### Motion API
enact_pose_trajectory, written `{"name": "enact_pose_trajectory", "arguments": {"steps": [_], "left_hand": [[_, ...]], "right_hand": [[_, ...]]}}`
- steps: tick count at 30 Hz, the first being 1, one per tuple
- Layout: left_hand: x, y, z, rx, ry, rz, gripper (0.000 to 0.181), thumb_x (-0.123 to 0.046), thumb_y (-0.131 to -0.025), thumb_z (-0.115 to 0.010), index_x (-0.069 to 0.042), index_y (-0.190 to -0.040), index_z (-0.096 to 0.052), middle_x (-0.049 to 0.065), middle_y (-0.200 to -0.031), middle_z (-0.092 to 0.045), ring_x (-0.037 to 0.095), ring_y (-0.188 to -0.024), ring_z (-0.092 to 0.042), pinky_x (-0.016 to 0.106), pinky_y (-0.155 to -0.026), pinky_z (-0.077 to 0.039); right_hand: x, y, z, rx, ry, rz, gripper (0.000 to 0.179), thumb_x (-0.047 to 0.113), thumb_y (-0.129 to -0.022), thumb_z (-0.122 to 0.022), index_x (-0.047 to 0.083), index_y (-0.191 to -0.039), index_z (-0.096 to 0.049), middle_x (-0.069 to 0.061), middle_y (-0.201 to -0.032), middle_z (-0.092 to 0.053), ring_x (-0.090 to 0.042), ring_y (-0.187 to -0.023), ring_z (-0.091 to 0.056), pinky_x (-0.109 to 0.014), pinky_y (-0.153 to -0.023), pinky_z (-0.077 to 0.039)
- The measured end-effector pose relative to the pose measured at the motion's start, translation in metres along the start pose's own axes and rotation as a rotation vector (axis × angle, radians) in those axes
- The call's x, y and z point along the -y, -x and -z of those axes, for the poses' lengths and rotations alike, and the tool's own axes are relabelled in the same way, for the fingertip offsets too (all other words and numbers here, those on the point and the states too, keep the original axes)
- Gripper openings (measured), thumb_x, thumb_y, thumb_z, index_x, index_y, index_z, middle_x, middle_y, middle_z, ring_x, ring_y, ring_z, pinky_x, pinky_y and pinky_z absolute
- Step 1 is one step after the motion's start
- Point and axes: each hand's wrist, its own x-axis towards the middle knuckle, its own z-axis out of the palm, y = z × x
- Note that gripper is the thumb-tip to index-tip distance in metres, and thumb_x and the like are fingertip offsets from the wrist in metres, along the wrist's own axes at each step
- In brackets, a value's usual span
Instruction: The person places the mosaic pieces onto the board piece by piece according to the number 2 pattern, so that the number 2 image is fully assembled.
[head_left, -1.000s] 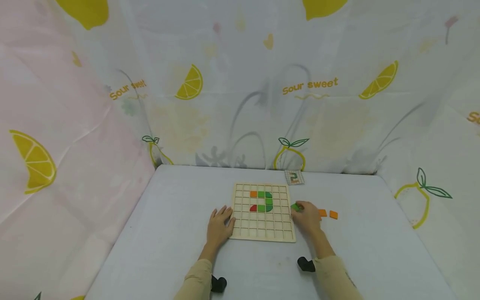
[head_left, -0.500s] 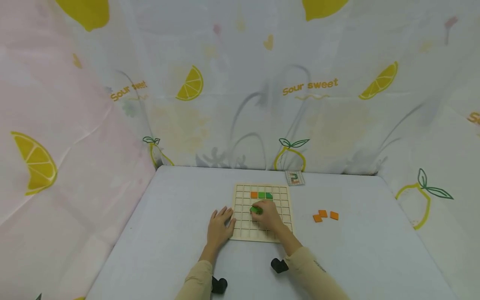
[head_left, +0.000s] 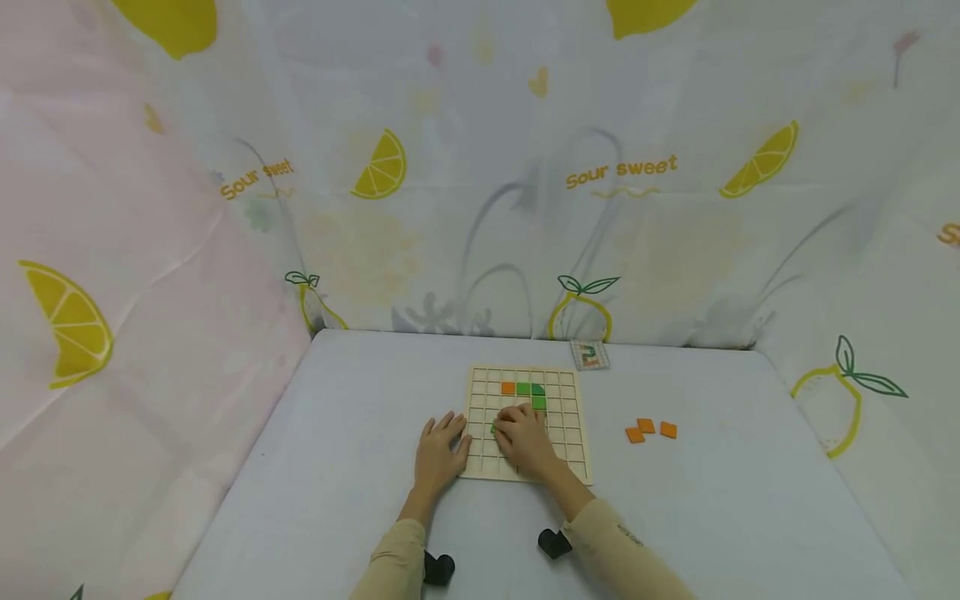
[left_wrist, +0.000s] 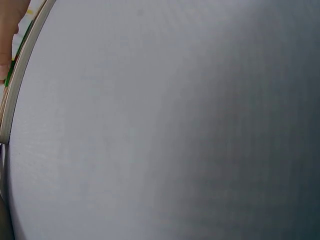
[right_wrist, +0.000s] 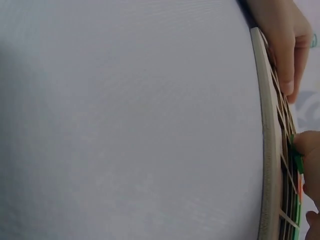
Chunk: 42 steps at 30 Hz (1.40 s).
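Note:
A wooden grid board (head_left: 487,467) lies on the white table. My left hand (head_left: 437,457) rests against its left edge, fingers extended. My right hand (head_left: 525,442) is over the middle of the board and pinches a green tile (head_left: 493,429), mostly hidden by the fingers. In the right wrist view, the thumb is at this green tile (right_wrist: 298,161), close to the grid. Still visible on the board are an orange square tile (head_left: 507,388), a green tile (head_left: 523,388), a dark green rounded tile (head_left: 537,389) and another green tile (head_left: 538,402); the hand covers the lower ones.
To the right of the board lie three loose orange tiles (head_left: 646,426). A small pattern card (head_left: 589,355) sits beyond the board's far right corner. Fabric printed with lemons (head_left: 480,208) hangs behind the table. Black wrist attachments (head_left: 555,543) hang by both sleeves.
My right hand has carried the green tile leftward from beside the board to over its middle, then slightly lower and left. The loose orange tiles came into full view. My left hand stayed put.

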Motion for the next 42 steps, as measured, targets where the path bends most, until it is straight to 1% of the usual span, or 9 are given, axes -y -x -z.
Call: {"name": "enact_pose_trajectory", "arguments": {"steps": [5, 9, 14, 18, 22, 30, 34, 39, 42], "left_hand": [[-0.002, 0.001, 0.001, 0.002, -0.002, -0.008, 0.031, -0.013, -0.079, -0.071, 0.001, -0.106, -0.069, 0.014, -0.109, -0.069, 0.033, -0.108, -0.062, 0.055, -0.100, -0.039], [-0.003, 0.001, 0.000, 0.009, -0.003, 0.001, 0.031, -0.013, -0.079, -0.070, 0.001, -0.106, -0.069, 0.013, -0.109, -0.069, 0.033, -0.109, -0.061, 0.055, -0.100, -0.039], [-0.002, 0.001, 0.000, -0.002, 0.000, -0.005, 0.031, -0.013, -0.079, -0.070, 0.001, -0.107, -0.069, 0.013, -0.109, -0.069, 0.033, -0.109, -0.061, 0.055, -0.101, -0.039], [0.000, 0.001, -0.001, -0.027, 0.004, -0.018, 0.031, -0.013, -0.078, -0.070, 0.001, -0.106, -0.069, 0.013, -0.108, -0.069, 0.033, -0.108, -0.062, 0.055, -0.101, -0.039], [0.002, 0.001, -0.001, -0.036, 0.002, -0.024, 0.031, -0.013, -0.078, -0.070, 0.001, -0.105, -0.069, 0.013, -0.107, -0.069, 0.032, -0.108, -0.062, 0.054, -0.101, -0.039], [0.003, 0.001, 0.001, -0.039, -0.013, -0.029, 0.030, -0.012, -0.077, -0.070, 0.001, -0.104, -0.070, 0.013, -0.106, -0.070, 0.032, -0.107, -0.062, 0.054, -0.099, -0.039], [0.004, 0.001, 0.000, -0.038, -0.011, -0.026, 0.031, -0.012, -0.077, -0.070, 0.002, -0.105, -0.069, 0.013, -0.106, -0.070, 0.033, -0.107, -0.062, 0.054, -0.099, -0.039], [0.003, 0.001, -0.001, -0.048, -0.002, -0.037, 0.030, -0.012, -0.077, -0.069, 0.002, -0.104, -0.069, 0.014, -0.106, -0.070, 0.033, -0.106, -0.063, 0.055, -0.098, -0.040], [0.003, 0.001, -0.001, -0.051, 0.002, -0.040, 0.030, -0.011, -0.077, -0.070, 0.002, -0.104, -0.070, 0.014, -0.105, -0.070, 0.033, -0.106, -0.063, 0.056, -0.098, -0.040]], "right_hand": [[0.000, 0.006, -0.003, -0.047, 0.003, 0.004, 0.018, 0.020, -0.087, -0.065, 0.010, -0.100, -0.074, -0.001, -0.109, -0.069, -0.022, -0.096, -0.054, -0.039, -0.075, -0.042], [-0.002, 0.008, -0.004, -0.079, -0.029, -0.007, 0.018, 0.019, -0.086, -0.066, 0.010, -0.101, -0.074, -0.001, -0.110, -0.069, -0.022, -0.096, -0.055, -0.039, -0.075, -0.042], [-0.005, 0.011, -0.003, -0.094, -0.064, -0.005, 0.018, 0.018, -0.085, -0.067, 0.010, -0.101, -0.073, -0.001, -0.110, -0.070, -0.022, -0.097, -0.055, -0.039, -0.075, -0.039], [-0.009, 0.013, 0.000, -0.095, -0.045, 0.009, 0.019, 0.019, -0.084, -0.068, 0.013, -0.101, -0.074, 0.001, -0.109, -0.070, -0.020, -0.096, -0.056, -0.039, -0.074, -0.038], [-0.011, 0.016, 0.002, -0.083, -0.046, 0.008, 0.020, 0.019, -0.084, -0.069, 0.013, -0.103, -0.073, 0.002, -0.109, -0.070, -0.020, -0.096, -0.056, -0.039, -0.074, -0.037], [-0.004, 0.023, 0.003, -0.109, -0.064, 0.051, 0.019, 0.013, -0.083, -0.069, 0.007, -0.100, -0.073, -0.005, -0.110, -0.069, -0.027, -0.097, -0.059, -0.044, -0.073, -0.039], [-0.001, 0.026, 0.002, -0.123, -0.032, 0.058, 0.020, 0.013, -0.083, -0.069, 0.007, -0.101, -0.073, -0.005, -0.111, -0.069, -0.028, -0.098, -0.059, -0.044, -0.074, -0.040], [0.000, 0.032, 0.003, -0.114, 0.019, 0.022, 0.023, 0.016, -0.084, -0.068, 0.009, -0.106, -0.072, -0.003, -0.116, -0.067, -0.027, -0.101, -0.056, -0.043, -0.073, -0.039], [0.000, 0.037, 0.006, -0.095, -0.005, -0.020, 0.024, 0.015, -0.085, -0.067, 0.009, -0.107, -0.072, -0.002, -0.118, -0.066, -0.026, -0.102, -0.055, -0.042, -0.073, -0.038]]}}
